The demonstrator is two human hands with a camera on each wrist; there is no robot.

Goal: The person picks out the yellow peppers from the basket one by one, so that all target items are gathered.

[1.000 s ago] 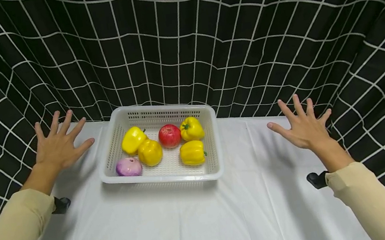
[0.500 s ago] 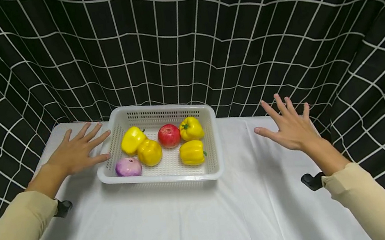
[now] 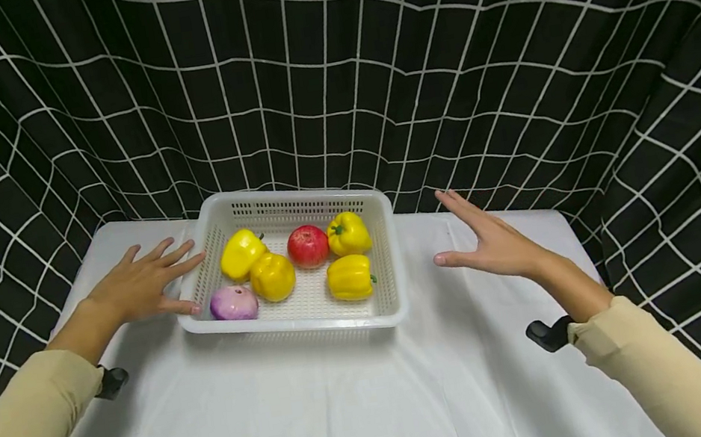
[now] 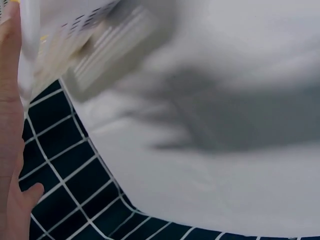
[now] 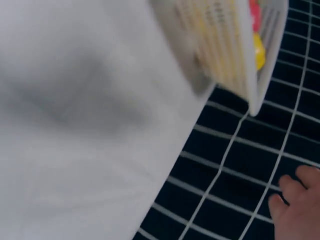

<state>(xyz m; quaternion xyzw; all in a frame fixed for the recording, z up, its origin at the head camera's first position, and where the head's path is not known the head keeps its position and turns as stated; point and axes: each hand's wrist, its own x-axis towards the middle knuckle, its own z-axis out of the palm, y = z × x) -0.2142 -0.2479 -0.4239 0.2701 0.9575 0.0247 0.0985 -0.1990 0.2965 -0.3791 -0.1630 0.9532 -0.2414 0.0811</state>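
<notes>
A white plastic basket (image 3: 298, 326) with slotted sides stands on the white-covered table. In it lie several yellow bell peppers (image 3: 350, 278), a round red fruit (image 3: 309, 246) and a purple-and-white onion-like vegetable (image 3: 234, 304). My left hand (image 3: 139, 284) is at the basket's left side, fingers spread and straight, fingertips over the rim; whether they touch it I cannot tell. My right hand (image 3: 497, 245) hovers right of the basket, apart from it, with straight fingers and the thumb held away. Neither hand holds anything. Both wrist views catch the basket (image 5: 253, 75) only partly and blurred.
White cloth (image 3: 378, 403) covers the table in front of and beside the basket. A black curtain with a white grid (image 3: 344, 83) hangs behind the table and along both sides. Each wrist wears a small black camera mount (image 3: 550, 334).
My left hand has moved right and slightly down to the basket's left rim. My right hand has moved left towards the basket, turning, its fingers drawing together. The basket and its contents stay put.
</notes>
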